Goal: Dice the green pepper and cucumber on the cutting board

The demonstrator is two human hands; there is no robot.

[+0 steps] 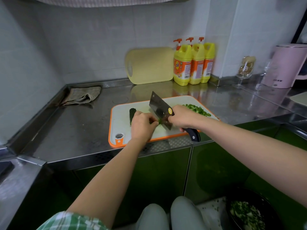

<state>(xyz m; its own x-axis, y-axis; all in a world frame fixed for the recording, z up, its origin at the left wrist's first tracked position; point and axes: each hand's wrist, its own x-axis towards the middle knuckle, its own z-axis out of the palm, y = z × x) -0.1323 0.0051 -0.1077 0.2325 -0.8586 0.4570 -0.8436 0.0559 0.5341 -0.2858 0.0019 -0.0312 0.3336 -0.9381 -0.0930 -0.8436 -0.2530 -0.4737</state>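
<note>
A white cutting board with an orange rim (116, 143) lies on the steel counter. A dark green cucumber (132, 113) lies on its left part, mostly hidden under my left hand (142, 125), whose curled fingers hold it down at the cut end. My right hand (181, 117) grips the dark handle of a cleaver (158, 108), its blade edge down on the board right beside my left fingertips. A pile of diced green pieces (196, 109) sits at the board's far right.
A folded cloth (83, 96) lies at the back left. A yellow board (149, 65) and three yellow detergent bottles (193, 63) stand against the wall. Glasses (245, 70) and a pink appliance (285, 67) sit at right. A dark bin with green scraps (247, 211) is on the floor.
</note>
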